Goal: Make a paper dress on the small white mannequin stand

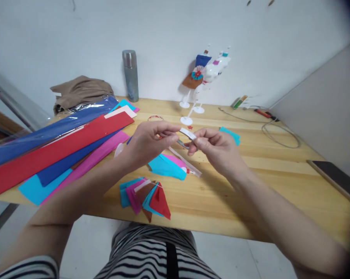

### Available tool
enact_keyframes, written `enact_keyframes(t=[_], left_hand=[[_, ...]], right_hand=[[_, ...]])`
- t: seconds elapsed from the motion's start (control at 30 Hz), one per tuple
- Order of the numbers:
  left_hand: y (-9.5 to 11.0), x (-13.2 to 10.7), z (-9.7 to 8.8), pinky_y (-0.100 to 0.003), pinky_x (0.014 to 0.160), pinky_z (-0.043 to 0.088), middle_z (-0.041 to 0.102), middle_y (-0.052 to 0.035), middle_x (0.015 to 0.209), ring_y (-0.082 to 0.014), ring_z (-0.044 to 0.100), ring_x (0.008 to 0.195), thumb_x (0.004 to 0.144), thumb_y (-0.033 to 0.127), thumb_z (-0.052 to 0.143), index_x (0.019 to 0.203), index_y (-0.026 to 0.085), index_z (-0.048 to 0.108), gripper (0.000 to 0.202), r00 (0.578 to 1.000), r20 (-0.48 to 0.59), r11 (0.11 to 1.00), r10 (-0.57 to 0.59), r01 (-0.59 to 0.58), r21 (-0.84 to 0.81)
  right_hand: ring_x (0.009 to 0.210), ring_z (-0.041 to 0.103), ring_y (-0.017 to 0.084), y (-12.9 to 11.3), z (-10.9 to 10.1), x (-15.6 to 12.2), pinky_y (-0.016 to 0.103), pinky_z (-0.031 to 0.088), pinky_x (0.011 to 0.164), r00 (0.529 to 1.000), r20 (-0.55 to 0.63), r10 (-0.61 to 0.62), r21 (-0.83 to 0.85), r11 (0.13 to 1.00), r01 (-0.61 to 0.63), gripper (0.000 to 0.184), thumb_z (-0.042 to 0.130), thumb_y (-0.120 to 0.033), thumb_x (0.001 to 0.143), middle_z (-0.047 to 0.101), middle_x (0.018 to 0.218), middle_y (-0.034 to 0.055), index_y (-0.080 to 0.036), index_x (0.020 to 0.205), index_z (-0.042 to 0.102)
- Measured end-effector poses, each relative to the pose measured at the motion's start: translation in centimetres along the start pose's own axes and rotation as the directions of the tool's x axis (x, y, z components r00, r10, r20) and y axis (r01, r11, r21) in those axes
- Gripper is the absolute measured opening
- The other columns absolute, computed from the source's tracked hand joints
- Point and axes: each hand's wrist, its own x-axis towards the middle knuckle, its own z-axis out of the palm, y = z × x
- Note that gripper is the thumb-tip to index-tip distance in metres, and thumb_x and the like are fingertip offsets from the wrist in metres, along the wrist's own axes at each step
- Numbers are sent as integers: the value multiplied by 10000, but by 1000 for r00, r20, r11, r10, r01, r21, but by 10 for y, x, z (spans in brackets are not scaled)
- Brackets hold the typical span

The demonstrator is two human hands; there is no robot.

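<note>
Between my two hands, above the middle of the table, is a narrow, curved white band (187, 133). My left hand (154, 141) is closed, its fingertips at the band's left end. My right hand (214, 147) pinches the other end between thumb and fingers. A grey curved part shows just below the band; whether it belongs to it I cannot tell. Beneath the hands lie a cyan sheet piece (167, 167), a pink piece (175, 159) and a pale strip (189, 164). Nearer me is a fanned pile of small coloured pieces (146, 195).
Long coloured sheets (61, 151) and brown cloth (83, 91) cover the left side. A grey flask (130, 75) stands at the back. Small white dress forms (214, 71), one dressed, stand behind my hands. A cable (265, 133) and a dark flat object (338, 180) lie right.
</note>
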Motion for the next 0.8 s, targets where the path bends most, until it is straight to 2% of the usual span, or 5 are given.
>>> enact_keyframes(t=[0.13,0.33,0.6,0.7,0.8], left_hand=[[1,1,6,-219,627,538,794,-32,785,-130,688,692,749,140,727,920,180,833,205,998,-28,994,64,-61,93],[10,-2,8,-209,573,458,728,-8,696,-104,594,621,779,129,701,829,176,813,132,981,88,966,172,-185,182],[17,-2,9,-252,600,382,588,43,564,-83,463,559,788,60,685,605,163,671,210,996,37,941,78,-85,328],[23,-6,8,-246,589,379,563,44,556,-84,476,546,818,73,699,598,173,610,257,1000,19,982,-2,-2,190],[31,-13,6,-224,566,399,585,34,555,-83,530,520,866,112,709,626,169,601,269,980,33,980,-199,199,3]], right_hand=[[545,651,158,-9,7,-5,308,546,560,1000,24,13,4,1000,-13,356,803,-579,814,714,627,-2,-245,809,681],[521,604,140,-16,13,-5,285,493,510,998,3,-59,-109,992,59,306,789,-506,831,678,622,-11,-236,782,653],[547,605,164,-18,14,-6,312,448,520,990,-1,-141,-360,924,131,288,774,-509,861,667,645,-2,-247,790,676],[557,598,165,-23,15,-9,308,422,503,984,-7,-177,-397,904,160,299,796,-527,853,670,660,8,-253,787,695],[493,564,146,-28,16,-14,294,379,462,979,-25,-200,-390,904,175,290,801,-534,852,646,608,-10,-254,843,722]])
